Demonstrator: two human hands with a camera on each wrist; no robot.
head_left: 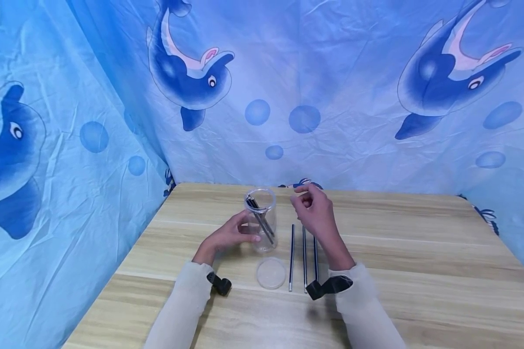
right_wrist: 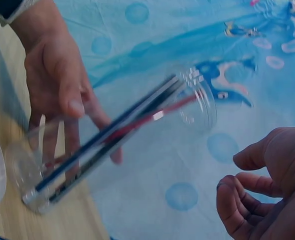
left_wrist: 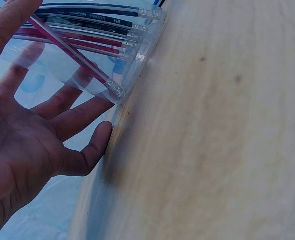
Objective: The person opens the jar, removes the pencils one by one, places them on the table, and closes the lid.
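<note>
My left hand (head_left: 229, 235) grips a clear plastic jar (head_left: 269, 220) low on its side, thumb in front and fingers behind. The jar stands lidless on the table, its mouth up. Several pencils (left_wrist: 77, 55), some dark and some red, lean inside it. Just right of the jar, my right hand (head_left: 315, 211) hovers above the table with loosely bent fingers (right_wrist: 227, 202) and nothing between them. Below its forearm lie three dark striped pencils (head_left: 291, 257) side by side, one partly hidden by the wrist.
A round translucent lid (head_left: 270, 273) lies flat in front of the jar, left of the loose pencils. The wooden table (head_left: 419, 271) reaches back to a blue dolphin-print cloth (head_left: 353, 97), which also hangs along the left side.
</note>
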